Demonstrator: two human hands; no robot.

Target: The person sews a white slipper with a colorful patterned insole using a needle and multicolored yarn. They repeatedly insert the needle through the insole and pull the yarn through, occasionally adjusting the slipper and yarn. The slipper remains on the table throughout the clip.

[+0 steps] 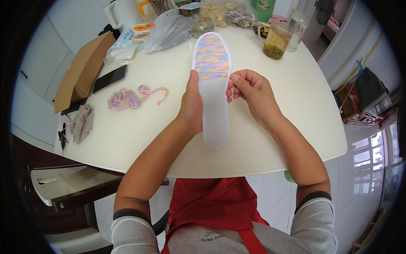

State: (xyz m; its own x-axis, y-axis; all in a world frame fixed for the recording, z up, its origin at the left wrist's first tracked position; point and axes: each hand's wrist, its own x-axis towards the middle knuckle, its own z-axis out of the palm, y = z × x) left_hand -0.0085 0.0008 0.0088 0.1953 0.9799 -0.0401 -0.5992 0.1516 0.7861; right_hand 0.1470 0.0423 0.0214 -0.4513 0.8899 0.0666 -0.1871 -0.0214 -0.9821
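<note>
A white mesh insole [215, 111] is held upright over the table, its toe end pointing away from me. Multicoloured pastel stitching [212, 57] covers its upper half; the lower half is bare mesh. My left hand [192, 104] grips the insole, thumb along the left edge and fingertips showing past the right edge. Between thumb and forefinger, my right hand [250, 90] pinches a thin needle [224, 76] at the insole's right edge, level with the lowest stitched rows. To the left on the table lies a loose bundle of pastel yarn [124, 99] with a trailing end.
A smartphone [110, 78] and a cardboard box [84, 71] lie left, with a grey cloth [82, 123] and black thread snips [62, 138] nearer. Plastic bags [171, 30] and a glass bowl [203, 25] stand behind. A glass mug of tea [277, 43] is at back right.
</note>
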